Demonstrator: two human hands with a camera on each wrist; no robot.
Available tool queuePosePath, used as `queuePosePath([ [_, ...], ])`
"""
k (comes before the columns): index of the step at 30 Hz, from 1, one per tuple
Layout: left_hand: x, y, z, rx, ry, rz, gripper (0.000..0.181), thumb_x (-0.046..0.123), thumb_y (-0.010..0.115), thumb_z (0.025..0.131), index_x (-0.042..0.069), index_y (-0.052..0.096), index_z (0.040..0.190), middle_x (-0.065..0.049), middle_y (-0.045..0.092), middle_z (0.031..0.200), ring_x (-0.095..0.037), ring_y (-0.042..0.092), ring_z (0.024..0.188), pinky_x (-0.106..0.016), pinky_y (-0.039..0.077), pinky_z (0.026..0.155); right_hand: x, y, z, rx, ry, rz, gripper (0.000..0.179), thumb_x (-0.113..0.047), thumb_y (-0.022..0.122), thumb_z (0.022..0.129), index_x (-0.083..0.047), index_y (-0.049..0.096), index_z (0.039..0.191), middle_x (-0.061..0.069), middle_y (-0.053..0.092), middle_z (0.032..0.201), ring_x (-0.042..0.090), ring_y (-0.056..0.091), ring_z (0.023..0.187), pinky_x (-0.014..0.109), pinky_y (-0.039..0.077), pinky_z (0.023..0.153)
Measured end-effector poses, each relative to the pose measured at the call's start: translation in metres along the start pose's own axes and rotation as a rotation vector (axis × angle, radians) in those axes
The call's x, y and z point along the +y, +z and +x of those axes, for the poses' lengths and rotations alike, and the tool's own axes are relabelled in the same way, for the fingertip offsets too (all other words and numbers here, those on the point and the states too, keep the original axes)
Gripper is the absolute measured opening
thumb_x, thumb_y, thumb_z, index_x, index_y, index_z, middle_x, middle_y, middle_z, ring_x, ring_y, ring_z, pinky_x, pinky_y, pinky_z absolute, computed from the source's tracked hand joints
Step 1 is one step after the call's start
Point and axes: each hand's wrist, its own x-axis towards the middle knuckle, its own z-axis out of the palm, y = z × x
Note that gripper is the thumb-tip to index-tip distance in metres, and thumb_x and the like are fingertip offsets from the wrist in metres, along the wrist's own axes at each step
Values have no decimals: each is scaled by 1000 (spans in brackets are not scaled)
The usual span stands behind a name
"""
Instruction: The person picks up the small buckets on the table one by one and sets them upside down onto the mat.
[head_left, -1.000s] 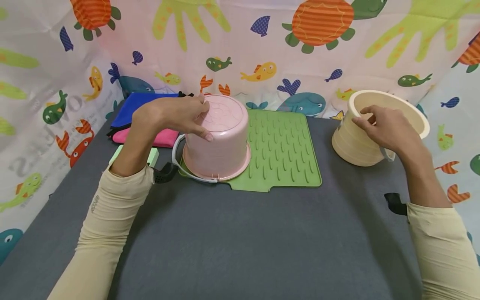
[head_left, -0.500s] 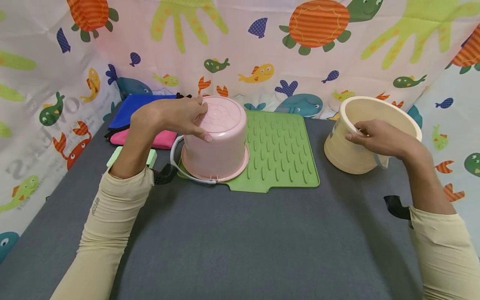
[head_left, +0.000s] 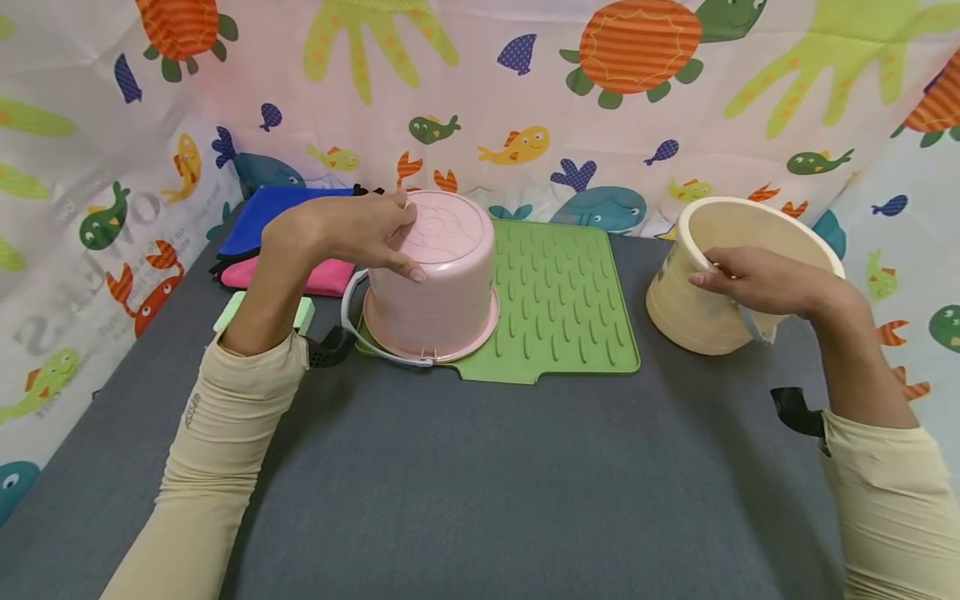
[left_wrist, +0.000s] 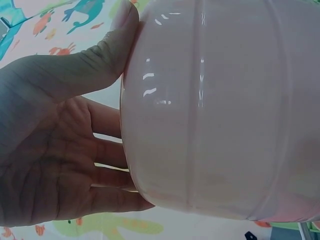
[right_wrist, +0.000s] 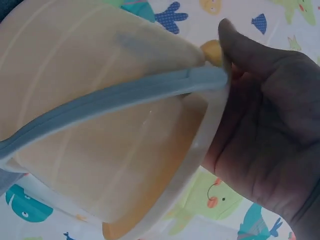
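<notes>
A pink bucket (head_left: 431, 308) stands upside down on the left part of a green mat (head_left: 558, 300), its white handle hanging down to the mat's front left. My left hand (head_left: 352, 233) grips it near its upturned base, with the thumb on the side toward me and the fingers spread on the far side, as the left wrist view also shows. At the right, a cream bucket (head_left: 693, 304) has its opening upward. My right hand (head_left: 772, 275) holds its rim, thumb outside and fingers reaching over into the bucket. Its grey-blue handle (right_wrist: 115, 95) hangs along the outside wall.
Behind my left forearm lie a blue folded item (head_left: 277, 212), a pink folded cloth (head_left: 326, 278) and a pale green block (head_left: 303, 315). A sea-animal printed curtain (head_left: 465, 92) borders the grey table (head_left: 480, 483) at the back and sides.
My right hand has drawn the cream bucket a little toward me and to the left, then nearly stopped. My left hand and the pink bucket stay in place.
</notes>
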Motion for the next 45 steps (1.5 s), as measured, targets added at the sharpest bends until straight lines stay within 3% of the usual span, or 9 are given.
queuePosePath([
  [3, 0, 0, -1, 0, 5, -3, 68, 49, 73, 96, -6, 54, 131, -28, 50, 142, -37, 54, 118, -50, 46, 98, -4, 2, -2, -33, -28, 14, 22, -26, 53, 110, -6, 59, 106, 2, 50, 85, 16, 49, 85, 29, 36, 70],
  [6, 0, 0, 0, 1, 9, -3, 67, 49, 73, 96, -6, 54, 130, -28, 50, 141, -37, 54, 117, -49, 46, 96, -5, 0, -6, -55, -22, 31, 27, -31, 50, 111, -6, 60, 110, 4, 56, 93, 18, 53, 93, 30, 40, 74],
  [12, 2, 0, 3, 27, 32, 7, 60, 47, 74, 95, -4, 56, 121, -18, 51, 116, -32, 52, 104, -42, 43, 84, -4, -3, -11, -55, 24, 45, 35, -35, 49, 111, -4, 57, 126, 13, 61, 111, 33, 55, 113, 41, 46, 86],
  [17, 3, 0, 2, 17, 27, -11, 61, 47, 73, 96, -5, 56, 125, -25, 52, 134, -34, 54, 109, -45, 45, 90, -6, 2, -8, -84, -20, -21, 27, -31, 57, 108, -6, 55, 119, 5, 52, 97, 28, 51, 109, 39, 39, 86],
  [20, 3, 0, 0, 22, 29, -10, 62, 47, 73, 97, -5, 56, 126, -29, 48, 146, -36, 55, 115, -48, 46, 94, -7, 5, -7, -43, -43, -120, 28, -27, 63, 105, -5, 57, 121, 3, 55, 96, 25, 55, 102, 40, 43, 84],
  [24, 2, 1, -1, 27, 32, -4, 55, 47, 73, 97, -3, 56, 113, -29, 52, 138, -35, 57, 109, -46, 45, 89, -10, 9, -6, 7, -66, -232, 26, -20, 69, 100, -3, 60, 117, 3, 60, 89, 21, 58, 88, 38, 47, 76],
  [32, 2, 1, -3, 34, 44, 2, 52, 46, 74, 96, -2, 56, 108, -22, 54, 123, -30, 55, 100, -42, 44, 84, -17, 16, -10, 138, -16, -184, 16, -10, 67, 96, 1, 59, 105, 7, 57, 73, 18, 55, 66, 33, 41, 59],
  [36, 1, 0, -5, 30, 30, 9, 52, 47, 75, 95, -1, 56, 106, -18, 52, 115, -28, 53, 95, -40, 42, 80, -34, 11, -18, 230, 12, -199, 13, -11, 65, 94, -2, 58, 100, 8, 55, 70, 20, 53, 61, 33, 38, 55],
  [45, 0, 2, -3, 33, 45, -14, 50, 45, 74, 96, 0, 55, 105, -21, 52, 119, -29, 53, 97, -40, 42, 80, -78, -3, -40, 477, -67, -343, 14, -11, 70, 91, -5, 59, 98, 7, 53, 62, 24, 48, 55, 34, 31, 52],
])
